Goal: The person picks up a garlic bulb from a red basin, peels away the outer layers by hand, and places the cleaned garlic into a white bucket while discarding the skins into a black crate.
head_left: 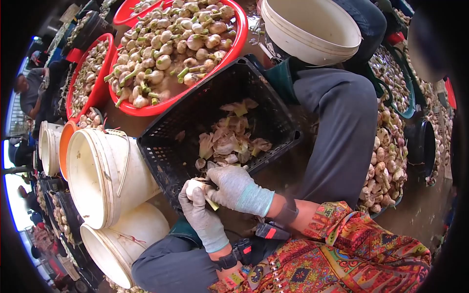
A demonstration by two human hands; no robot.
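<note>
My left hand [202, 219], in a grey glove, is closed around a pale garlic bulb [195, 186]. A short piece of green-white stem [212, 203] sticks out below the bulb, between both hands. My right hand [234, 188], also gloved, is closed against the bulb's right side. A small dark edge shows between its fingers and the bulb, too little to name. Just beyond the hands, a black plastic crate [163, 132] holds loose garlic skins [229, 136] on its floor.
A red tub [243, 36] heaped with stemmed garlic stands behind the crate. White buckets [112, 171] lie tipped at the left; another white bucket [312, 31] is at the top. A garlic pile [386, 166] lies right of my knee. Another person [34, 90] sits far left.
</note>
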